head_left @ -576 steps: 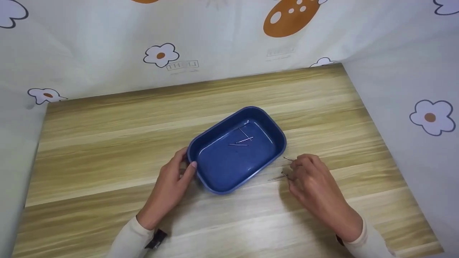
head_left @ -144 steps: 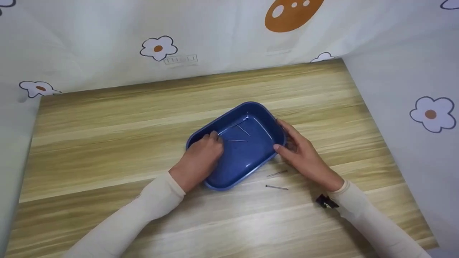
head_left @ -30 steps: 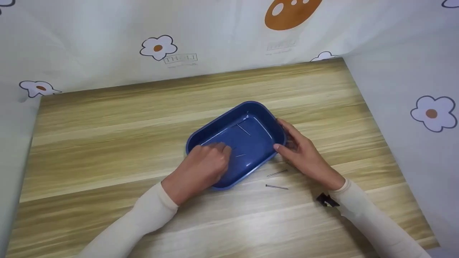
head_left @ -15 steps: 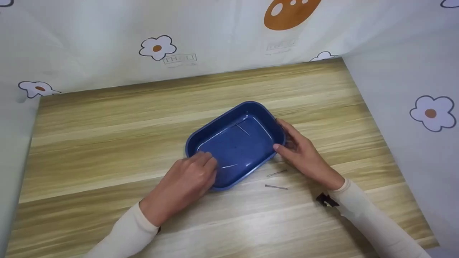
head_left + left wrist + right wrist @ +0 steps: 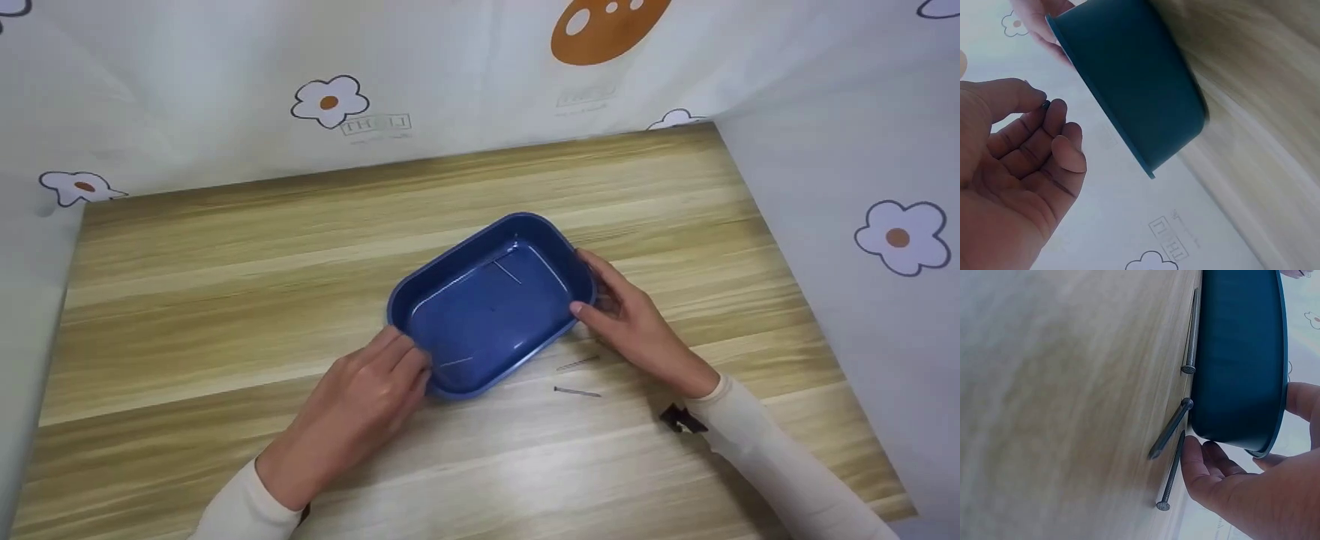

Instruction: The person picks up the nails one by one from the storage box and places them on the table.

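A blue plastic tray [image 5: 480,315] stands on the table in the head view. My right hand [image 5: 637,326] grips its right end, thumb on the rim and fingers against the outer wall. My left hand [image 5: 367,405] is over the tray's near-left rim, pinching a thin nail [image 5: 456,362] that slants across the tray's inside. In the left wrist view, only a dark end of this nail [image 5: 1045,104] shows between thumb and index finger. Another nail [image 5: 508,272] lies on the tray's floor, towards the far end.
Beside the tray's near-right side lie loose nails, a lower one [image 5: 577,391] and an upper one [image 5: 577,364]. Three nails are visible in the right wrist view, one close to my fingers [image 5: 1171,472]. Patterned white cloth [image 5: 480,67] borders the wooden table [image 5: 225,262].
Earlier my left hand held the tray and my right hand held nails; now my right hand steadies it. Over the last second my left hand has drawn a nail towards the near-left rim.
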The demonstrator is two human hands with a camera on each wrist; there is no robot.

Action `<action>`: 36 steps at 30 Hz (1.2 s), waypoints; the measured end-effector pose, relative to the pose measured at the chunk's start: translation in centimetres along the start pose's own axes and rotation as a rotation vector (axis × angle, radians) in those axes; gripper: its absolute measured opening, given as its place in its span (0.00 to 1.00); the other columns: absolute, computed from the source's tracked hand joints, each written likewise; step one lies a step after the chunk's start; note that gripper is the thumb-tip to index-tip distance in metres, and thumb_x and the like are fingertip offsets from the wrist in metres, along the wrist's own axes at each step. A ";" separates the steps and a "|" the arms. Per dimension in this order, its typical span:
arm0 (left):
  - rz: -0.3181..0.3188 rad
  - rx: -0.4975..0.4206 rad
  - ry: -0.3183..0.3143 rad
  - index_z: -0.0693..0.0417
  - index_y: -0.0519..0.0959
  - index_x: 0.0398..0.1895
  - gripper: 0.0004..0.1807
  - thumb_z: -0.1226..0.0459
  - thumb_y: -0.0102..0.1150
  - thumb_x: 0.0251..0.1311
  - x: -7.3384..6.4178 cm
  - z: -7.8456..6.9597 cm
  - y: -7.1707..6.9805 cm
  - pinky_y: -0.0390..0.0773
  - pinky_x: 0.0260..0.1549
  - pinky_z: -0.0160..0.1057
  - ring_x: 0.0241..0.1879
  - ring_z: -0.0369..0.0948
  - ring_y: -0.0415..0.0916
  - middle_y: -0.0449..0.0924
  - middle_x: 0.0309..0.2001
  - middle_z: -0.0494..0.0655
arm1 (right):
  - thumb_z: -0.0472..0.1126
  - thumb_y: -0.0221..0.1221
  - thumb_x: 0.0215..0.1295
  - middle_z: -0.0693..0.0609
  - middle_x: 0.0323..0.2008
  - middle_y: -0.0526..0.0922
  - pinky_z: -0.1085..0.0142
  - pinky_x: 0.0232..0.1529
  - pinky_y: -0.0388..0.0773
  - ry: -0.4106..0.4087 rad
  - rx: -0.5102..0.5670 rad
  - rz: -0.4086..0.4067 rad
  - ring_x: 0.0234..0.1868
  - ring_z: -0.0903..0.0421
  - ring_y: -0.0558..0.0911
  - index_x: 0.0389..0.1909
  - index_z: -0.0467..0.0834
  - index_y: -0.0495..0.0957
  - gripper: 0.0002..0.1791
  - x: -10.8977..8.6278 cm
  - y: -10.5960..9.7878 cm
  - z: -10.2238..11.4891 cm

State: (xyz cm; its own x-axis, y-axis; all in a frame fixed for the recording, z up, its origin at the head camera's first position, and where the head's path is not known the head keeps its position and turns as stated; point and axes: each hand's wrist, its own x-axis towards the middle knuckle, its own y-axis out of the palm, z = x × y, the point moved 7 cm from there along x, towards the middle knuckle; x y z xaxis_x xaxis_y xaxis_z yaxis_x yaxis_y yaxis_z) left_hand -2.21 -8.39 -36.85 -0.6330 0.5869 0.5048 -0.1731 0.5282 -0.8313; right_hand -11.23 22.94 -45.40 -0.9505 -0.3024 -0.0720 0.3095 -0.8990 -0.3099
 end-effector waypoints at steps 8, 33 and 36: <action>0.023 -0.038 -0.005 0.54 0.80 0.35 0.08 0.73 0.71 0.64 -1.9 0.4 -0.5 0.82 0.29 0.38 0.37 0.40 0.74 0.78 0.35 0.43 | 0.41 0.67 0.80 0.42 0.79 0.72 0.67 0.66 0.80 -0.003 -0.019 -0.006 0.71 0.42 0.80 0.88 0.51 0.61 0.41 0.0 0.0 0.0; 0.065 0.007 0.096 0.54 0.80 0.33 0.11 0.65 0.55 0.76 -5.6 -0.1 2.1 0.78 0.30 0.39 0.34 0.40 0.72 0.77 0.32 0.41 | 0.40 0.68 0.79 0.41 0.77 0.73 0.65 0.66 0.82 -0.006 -0.006 -0.009 0.70 0.41 0.81 0.88 0.51 0.62 0.41 0.0 0.0 -0.1; 0.082 0.044 0.127 0.55 0.80 0.32 0.09 0.68 0.54 0.72 -5.4 -0.5 2.6 0.77 0.29 0.39 0.33 0.41 0.71 0.76 0.32 0.42 | 0.40 0.68 0.79 0.42 0.78 0.72 0.65 0.67 0.81 -0.012 -0.018 -0.012 0.71 0.42 0.80 0.88 0.51 0.62 0.42 0.0 -0.1 0.0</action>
State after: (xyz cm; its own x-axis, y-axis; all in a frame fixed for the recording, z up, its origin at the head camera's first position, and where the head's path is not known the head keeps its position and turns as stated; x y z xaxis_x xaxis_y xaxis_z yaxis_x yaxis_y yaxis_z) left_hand 1.17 -9.91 -41.63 -0.5467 0.7009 0.4581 -0.1600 0.4496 -0.8788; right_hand -11.27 23.01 -45.39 -0.9536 -0.2958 -0.0567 0.2976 -0.8967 -0.3276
